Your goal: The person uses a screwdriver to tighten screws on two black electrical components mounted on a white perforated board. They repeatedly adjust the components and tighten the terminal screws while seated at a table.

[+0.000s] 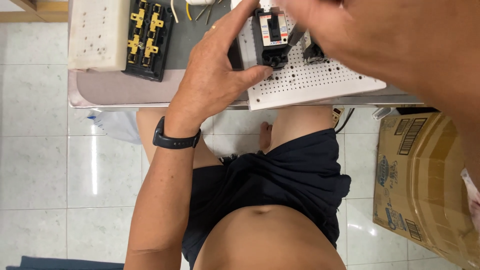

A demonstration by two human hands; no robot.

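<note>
— What's under the hands there?

— A small black circuit breaker (270,37), a boxy moulded-plastic block with a pale label and one toggle, standing on a white perforated board (320,82). The board is flat and matte, dotted with rows of little holes, and lies tilted across the table's near edge.

— And the left hand (212,75)?

— Curled around the breaker: thumb pressed at its lower end, forefinger stretched up along its left side, so it is clamped on the block. A dark smooth band sits on that wrist.

— The right hand (330,22)?

— Blurred and close to the camera, over the board just right of the breaker. Something thin and dark juts from it, but I can't tell what, nor whether the fingers are closed.

— Anything else on the grey table (125,90)?

— A second black part (314,51) on the board, partly hidden. To the left, one black terminal block (145,40) with brass-coloured clips, touching one cream slab (97,32) with pinholes. One creased cardboard box (425,185) stands on glossy floor tiles.
</note>
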